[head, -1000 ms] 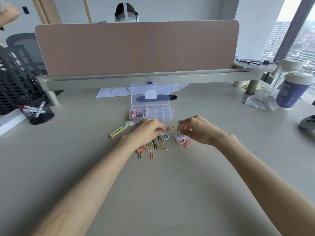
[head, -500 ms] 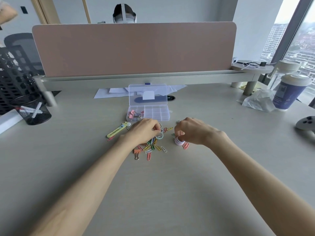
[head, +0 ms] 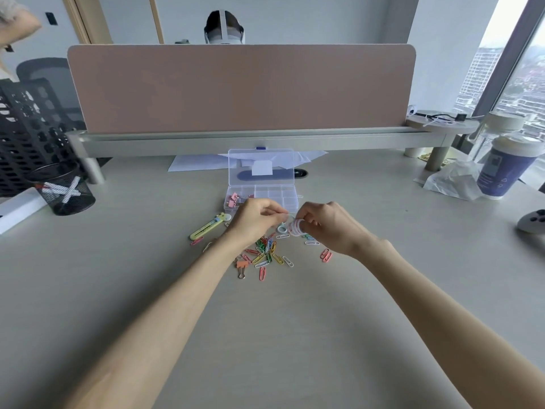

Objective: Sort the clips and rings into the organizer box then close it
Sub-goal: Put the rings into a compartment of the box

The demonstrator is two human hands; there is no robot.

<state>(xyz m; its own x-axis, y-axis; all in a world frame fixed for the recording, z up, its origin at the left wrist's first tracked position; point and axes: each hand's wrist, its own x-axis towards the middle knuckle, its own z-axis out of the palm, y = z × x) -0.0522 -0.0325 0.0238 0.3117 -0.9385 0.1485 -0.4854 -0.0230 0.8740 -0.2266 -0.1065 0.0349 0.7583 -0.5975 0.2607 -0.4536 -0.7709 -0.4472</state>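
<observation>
Hands: two, both raised just above the desk, and meeting in front of the box.
Organizer box: one, clear, with its lid standing upright at the back. The compartments are too small to count.
Binder clips: a few pink ones in the box's left end compartment, and one orange clip loose on the desk.
Paper clips: a tangled, many-coloured heap (too overlapped for a true count), plus two pink ones lying apart to the right.
Rings: a pale pink-and-white stack, number unclear. One light blue ring is just beside it.
Right hand: fingers are curled round the stack, gripping it.
Left hand: fingertips are drawn together at the stack's left edge. I cannot tell if they pinch anything.
Rings relative to box: they are held just in front of its near wall and do not touch it.
Edges: the utility knife lies left of the heap, and the divider stands behind the box.
Open room: bare desk lies between the heap and the person, and to the right.
</observation>
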